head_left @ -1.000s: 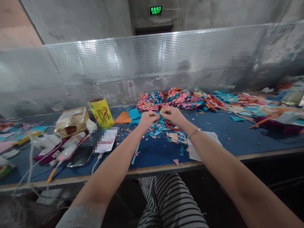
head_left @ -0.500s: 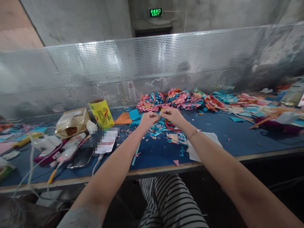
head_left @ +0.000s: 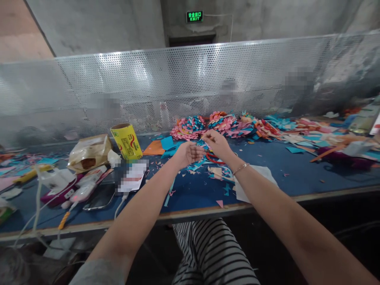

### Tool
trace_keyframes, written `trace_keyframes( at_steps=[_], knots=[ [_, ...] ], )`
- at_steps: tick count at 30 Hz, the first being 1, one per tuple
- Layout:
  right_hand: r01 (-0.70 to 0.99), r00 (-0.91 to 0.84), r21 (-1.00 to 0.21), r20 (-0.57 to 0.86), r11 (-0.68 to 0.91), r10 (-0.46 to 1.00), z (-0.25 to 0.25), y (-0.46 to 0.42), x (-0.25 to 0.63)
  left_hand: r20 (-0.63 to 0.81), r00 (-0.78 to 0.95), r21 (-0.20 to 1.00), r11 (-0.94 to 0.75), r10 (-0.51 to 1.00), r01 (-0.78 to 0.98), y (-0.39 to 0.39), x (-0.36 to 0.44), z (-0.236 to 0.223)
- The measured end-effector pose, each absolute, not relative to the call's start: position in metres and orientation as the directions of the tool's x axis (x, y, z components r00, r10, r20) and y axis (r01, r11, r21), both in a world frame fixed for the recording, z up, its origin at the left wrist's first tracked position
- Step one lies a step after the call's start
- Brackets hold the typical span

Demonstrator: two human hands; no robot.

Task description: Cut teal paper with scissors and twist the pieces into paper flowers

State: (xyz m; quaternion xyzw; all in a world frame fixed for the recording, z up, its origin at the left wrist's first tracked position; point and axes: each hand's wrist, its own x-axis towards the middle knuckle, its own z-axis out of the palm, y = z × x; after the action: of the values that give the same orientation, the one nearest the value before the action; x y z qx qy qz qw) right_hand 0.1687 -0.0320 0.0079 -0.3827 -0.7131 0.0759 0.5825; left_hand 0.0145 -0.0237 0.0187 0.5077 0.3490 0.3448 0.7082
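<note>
Above the blue table, my left hand is turned palm inward, its fingers stretched toward the right and nothing visible in them. Beside it and slightly higher, my right hand is closed in a pinch; whatever its fingertips hold is too small to make out. Below the hands lie blue paper strips and a red ring-shaped piece, partly covered by the right hand. Just behind them sit fringed pink and blue paper flowers. White paper lies under my right forearm.
At left stand a yellow cardboard tube and an open brown bag. Nearer are a phone, a second dark phone and cables. Coloured paper scraps cover the right side. A perforated metal screen closes the back.
The fingertips of both hands were together and have come apart. My left hand has opened and dropped slightly; my right hand has risen a little, still pinched.
</note>
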Motion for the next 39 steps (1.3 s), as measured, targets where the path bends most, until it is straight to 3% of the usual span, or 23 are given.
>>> trace_keyframes(
  at_steps=[6,12,19,39],
  knots=[
    [0.499,-0.148,-0.435,0.809,0.749,0.569,0.0043,-0.0292,0.1699,-0.124,0.497,0.894,0.315,0.859,-0.320,-0.0208,0.0124,0.0214],
    [0.553,-0.218,-0.286,0.857,0.783,0.468,-0.0011,-0.0253,0.1702,-0.122,0.385,0.903,0.263,0.915,-0.338,-0.0207,0.0159,0.0178],
    [0.569,-0.214,-0.202,0.900,0.797,0.381,-0.0024,-0.0226,0.1694,-0.119,0.386,0.899,0.264,0.915,-0.349,-0.0216,0.0167,0.0195],
    [0.610,-0.188,-0.172,0.917,0.773,0.352,-0.0008,-0.0294,0.1677,0.019,0.366,0.899,0.144,0.930,-0.413,-0.0248,0.0193,0.0177]
  ],
)
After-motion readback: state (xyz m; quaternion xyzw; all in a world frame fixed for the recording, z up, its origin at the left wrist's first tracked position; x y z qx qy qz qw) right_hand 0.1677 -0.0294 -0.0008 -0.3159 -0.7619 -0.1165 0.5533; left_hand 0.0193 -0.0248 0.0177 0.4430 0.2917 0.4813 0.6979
